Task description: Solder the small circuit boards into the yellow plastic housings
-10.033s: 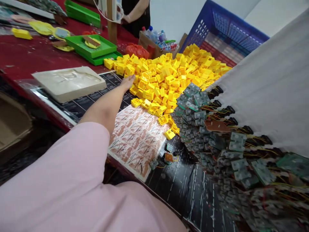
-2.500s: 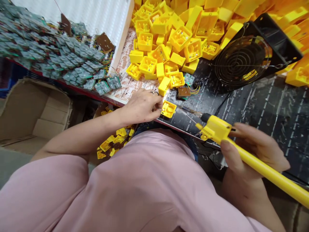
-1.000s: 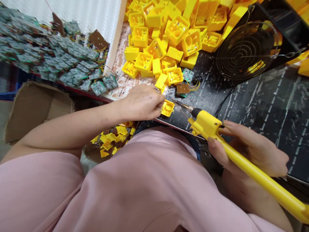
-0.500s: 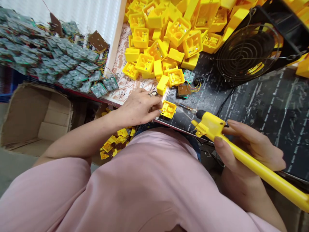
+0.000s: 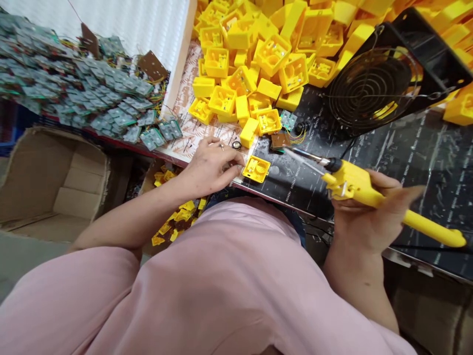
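Observation:
My left hand rests at the bench edge, its thumb and forefinger curled together at the left rim of a small open yellow plastic casing. Small metal contacts show inside that casing. In my right hand is a yellow soldering gun with a metal tip and a thin feed tube, both pointing left above the bench. The tip is apart from the casing. A small round dark part lies just beyond my left fingers. Behind the casing is a brown circuit board with thin wires.
Many yellow casings are heaped at the back. A black fan stands at the back right. Green circuit boards with wires are piled on the left. Below the bench are an open cardboard box and more yellow pieces.
My right hand has turned and drawn the soldering gun to the right, so its tip is farther from the casing. My left hand and the casing have shifted slightly left in view.

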Action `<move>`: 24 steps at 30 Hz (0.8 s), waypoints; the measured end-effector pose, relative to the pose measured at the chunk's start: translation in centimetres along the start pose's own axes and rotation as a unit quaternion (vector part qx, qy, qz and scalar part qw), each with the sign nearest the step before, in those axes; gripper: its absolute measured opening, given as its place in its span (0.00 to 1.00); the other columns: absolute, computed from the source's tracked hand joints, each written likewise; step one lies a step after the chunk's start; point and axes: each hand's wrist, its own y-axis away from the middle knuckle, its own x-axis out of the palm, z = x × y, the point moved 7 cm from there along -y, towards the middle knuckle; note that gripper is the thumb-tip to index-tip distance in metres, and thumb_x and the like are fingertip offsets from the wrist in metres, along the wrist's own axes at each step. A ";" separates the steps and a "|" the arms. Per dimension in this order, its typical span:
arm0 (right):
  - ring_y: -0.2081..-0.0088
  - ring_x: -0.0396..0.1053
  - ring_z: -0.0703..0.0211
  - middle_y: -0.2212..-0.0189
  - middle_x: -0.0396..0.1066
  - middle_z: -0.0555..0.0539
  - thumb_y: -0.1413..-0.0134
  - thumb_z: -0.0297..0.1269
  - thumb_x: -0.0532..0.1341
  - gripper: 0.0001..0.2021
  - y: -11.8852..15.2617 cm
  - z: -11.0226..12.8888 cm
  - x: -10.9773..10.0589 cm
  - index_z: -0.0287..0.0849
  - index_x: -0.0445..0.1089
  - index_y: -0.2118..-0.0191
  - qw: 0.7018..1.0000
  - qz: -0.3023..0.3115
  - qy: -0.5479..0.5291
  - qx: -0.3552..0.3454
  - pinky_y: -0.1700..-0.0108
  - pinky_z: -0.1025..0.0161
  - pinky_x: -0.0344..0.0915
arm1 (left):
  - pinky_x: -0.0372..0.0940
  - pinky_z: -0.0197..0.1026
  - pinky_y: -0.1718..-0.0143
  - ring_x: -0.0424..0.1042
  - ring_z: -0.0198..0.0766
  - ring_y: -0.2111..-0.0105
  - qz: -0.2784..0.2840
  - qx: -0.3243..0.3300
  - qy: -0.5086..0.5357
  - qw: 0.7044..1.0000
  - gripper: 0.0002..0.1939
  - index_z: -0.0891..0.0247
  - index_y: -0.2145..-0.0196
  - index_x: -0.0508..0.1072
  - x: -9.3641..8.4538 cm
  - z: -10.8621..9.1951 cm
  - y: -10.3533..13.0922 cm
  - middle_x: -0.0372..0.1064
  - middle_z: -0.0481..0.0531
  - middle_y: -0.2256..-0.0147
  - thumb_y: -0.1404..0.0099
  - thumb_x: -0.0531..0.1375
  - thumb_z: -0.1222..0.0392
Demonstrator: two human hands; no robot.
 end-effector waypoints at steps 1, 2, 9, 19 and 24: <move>0.84 0.65 0.64 0.81 0.68 0.53 0.35 0.50 0.67 0.16 0.3 0.7 -0.1 0.43 0.79 0.67 0.999 -0.010 0.016 -0.034 0.82 0.68 0.63 | 0.57 0.57 0.35 0.78 0.42 0.58 -0.001 -0.002 -0.001 1.000 0.14 0.60 0.63 0.79 0.1 0.0 0.0 0.82 0.50 0.65 0.32 0.55 0.55; 0.82 0.67 0.65 0.79 0.71 0.53 0.40 0.43 0.71 0.10 0.8 1.5 -0.3 0.43 0.78 0.68 0.997 -0.020 0.025 -0.064 0.80 0.69 0.65 | 0.57 0.56 0.36 0.78 0.43 0.58 -0.001 -0.002 -0.002 1.000 0.14 0.60 0.63 0.79 0.2 0.0 0.0 0.82 0.50 0.65 0.32 0.54 0.55; 0.75 0.76 0.57 0.70 0.80 0.50 0.49 0.23 0.72 0.22 3.6 6.1 2.3 0.45 0.79 0.48 0.946 0.197 0.133 -0.220 0.78 0.64 0.72 | 0.59 0.54 0.41 0.76 0.41 0.64 0.013 0.026 -0.039 0.999 0.14 0.60 0.66 0.79 0.6 -0.6 -0.7 0.81 0.49 0.68 0.33 0.54 0.56; 0.75 0.76 0.64 0.74 0.77 0.49 0.40 0.25 0.68 0.07 3.4 8.2 5.1 0.41 0.71 0.62 0.894 0.313 0.185 -0.262 0.75 0.72 0.72 | 0.58 0.45 0.61 0.77 0.44 0.65 0.129 0.028 -0.181 0.975 0.10 0.61 0.65 0.79 0.8 -1.9 -2.8 0.80 0.50 0.69 0.38 0.57 0.59; 0.75 0.77 0.66 0.75 0.77 0.49 0.32 0.30 0.65 0.10 3.2 8.7 6.6 0.42 0.71 0.68 0.837 0.398 0.235 -0.294 0.71 0.74 0.74 | 0.54 0.44 0.66 0.79 0.47 0.61 0.184 0.010 -0.230 0.956 0.13 0.61 0.62 0.81 0.8 -2.6 -3.2 0.81 0.53 0.64 0.37 0.56 0.61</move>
